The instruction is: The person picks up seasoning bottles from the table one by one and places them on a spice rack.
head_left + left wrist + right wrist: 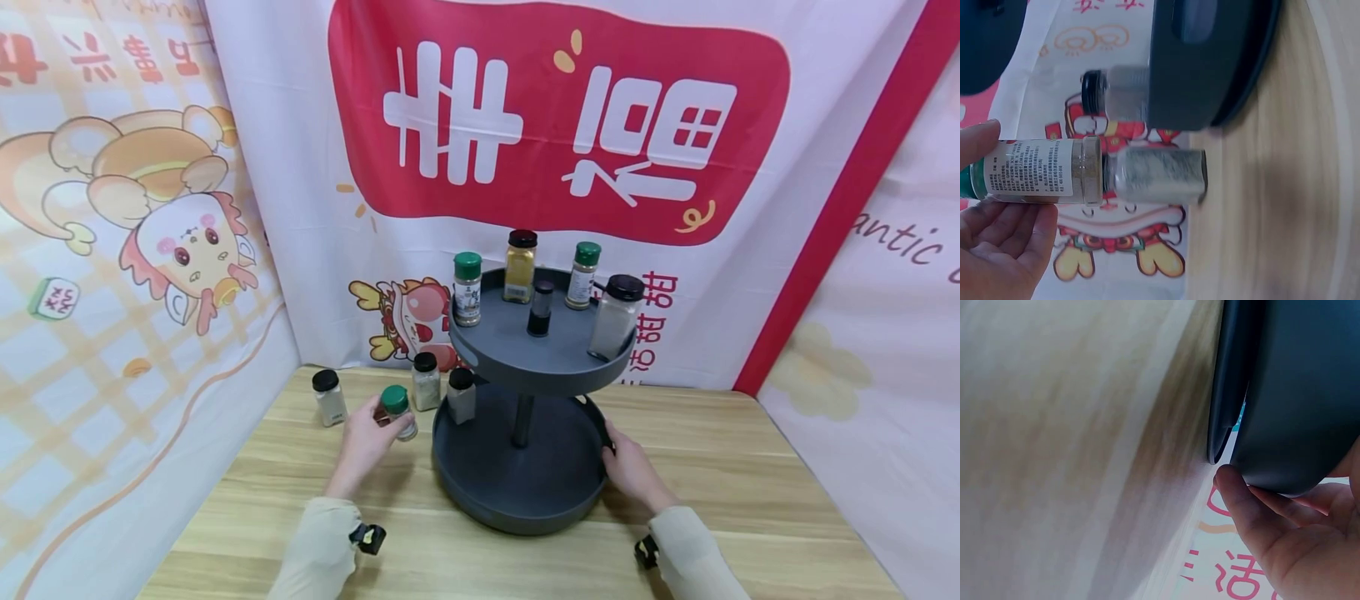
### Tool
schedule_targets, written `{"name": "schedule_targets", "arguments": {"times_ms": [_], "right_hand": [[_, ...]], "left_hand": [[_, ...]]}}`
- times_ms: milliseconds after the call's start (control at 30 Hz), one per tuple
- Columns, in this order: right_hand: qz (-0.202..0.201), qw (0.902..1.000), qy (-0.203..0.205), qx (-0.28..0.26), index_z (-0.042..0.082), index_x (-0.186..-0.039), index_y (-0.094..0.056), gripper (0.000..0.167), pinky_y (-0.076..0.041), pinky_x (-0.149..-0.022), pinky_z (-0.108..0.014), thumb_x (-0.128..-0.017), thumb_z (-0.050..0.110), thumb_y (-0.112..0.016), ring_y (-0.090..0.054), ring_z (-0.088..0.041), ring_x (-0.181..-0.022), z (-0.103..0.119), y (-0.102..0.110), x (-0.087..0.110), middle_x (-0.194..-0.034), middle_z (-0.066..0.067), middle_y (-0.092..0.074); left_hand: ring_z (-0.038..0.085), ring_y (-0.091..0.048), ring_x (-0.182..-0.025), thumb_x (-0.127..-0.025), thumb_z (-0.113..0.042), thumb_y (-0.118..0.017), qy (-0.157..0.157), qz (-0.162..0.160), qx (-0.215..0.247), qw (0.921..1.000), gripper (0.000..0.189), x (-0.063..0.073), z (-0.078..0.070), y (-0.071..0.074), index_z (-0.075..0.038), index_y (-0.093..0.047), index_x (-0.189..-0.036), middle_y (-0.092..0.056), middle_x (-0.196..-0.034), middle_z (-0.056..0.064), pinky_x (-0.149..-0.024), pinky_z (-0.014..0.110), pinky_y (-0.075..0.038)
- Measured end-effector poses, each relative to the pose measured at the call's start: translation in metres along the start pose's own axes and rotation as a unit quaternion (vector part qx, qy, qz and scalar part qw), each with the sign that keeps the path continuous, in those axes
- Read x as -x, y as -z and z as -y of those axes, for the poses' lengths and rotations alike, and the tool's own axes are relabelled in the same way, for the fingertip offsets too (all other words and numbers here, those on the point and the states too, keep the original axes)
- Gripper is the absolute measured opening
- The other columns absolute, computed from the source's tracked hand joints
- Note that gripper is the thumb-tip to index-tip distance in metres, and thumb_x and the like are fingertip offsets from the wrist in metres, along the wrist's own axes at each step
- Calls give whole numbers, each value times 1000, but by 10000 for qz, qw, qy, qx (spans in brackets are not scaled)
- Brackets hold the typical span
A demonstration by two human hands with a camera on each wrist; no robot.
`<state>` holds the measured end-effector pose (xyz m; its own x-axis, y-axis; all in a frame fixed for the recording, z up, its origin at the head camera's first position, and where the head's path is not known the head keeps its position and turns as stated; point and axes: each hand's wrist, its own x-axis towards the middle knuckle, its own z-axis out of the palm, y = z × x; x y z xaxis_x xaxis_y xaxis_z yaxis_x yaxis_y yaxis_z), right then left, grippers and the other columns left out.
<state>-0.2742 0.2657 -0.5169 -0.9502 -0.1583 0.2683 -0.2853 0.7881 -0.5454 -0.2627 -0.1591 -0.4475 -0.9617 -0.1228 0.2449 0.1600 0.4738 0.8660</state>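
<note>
Green-capped jar (pixel 395 401) pinched in left hand (pixel 367 437), at nine o'clock of two-tier rack (pixel 534 383), right hand (pixel 632 468) gripping lower tray (pixel 517 523) at three o'clock, hands well apart.

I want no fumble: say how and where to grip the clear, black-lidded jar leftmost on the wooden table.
Grip the jar by its body, below the lid, probably from the left: it stands upright with flat-looking sides, while the left hand, pinching a clear, green-capped bottle, crowds its right.
</note>
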Motion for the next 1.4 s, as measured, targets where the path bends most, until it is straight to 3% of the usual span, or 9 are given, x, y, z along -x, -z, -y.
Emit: {"name": "schedule_targets", "arguments": {"times_ms": [367, 967, 1400], "right_hand": [[33, 10000, -83, -8, -16, -138, -31, 52, -32, -102, -53, -92, 1, -48, -39, -45, -125, -2, -1, 2, -138, -33, -37], [-16, 9998, -96, 147, -17, -137, -33, 52, -33, -102, -53, -92, 2, -49, -41, -45, -123, 0, -2, 3, -135, -34, -39], [-138, 9996, -25, 226, -18, -136, -34, 52, -34, -101, -52, -91, 0, -51, -44, -44, -122, 3, -1, 4, -133, -34, -43]], "left_hand": [[26, -64, -95, -79, -15, -77, -321, 158, 458, 9983, 33, -3, -17, -27, -5, -65, -109, -68, -102, 14, -81, 39, -52], [23, -64, -94, -79, -12, -76, -641, 405, 296, 9967, 30, -4, -18, -51, -9, -66, -107, -68, -100, 9, -79, 37, -52], [16, -48, -62, -79, -19, -77, -686, 590, 5, 9959, 19, -3, -9, -64, -12, -63, -89, -57, -71, 0, -54, 28, -39]]}}
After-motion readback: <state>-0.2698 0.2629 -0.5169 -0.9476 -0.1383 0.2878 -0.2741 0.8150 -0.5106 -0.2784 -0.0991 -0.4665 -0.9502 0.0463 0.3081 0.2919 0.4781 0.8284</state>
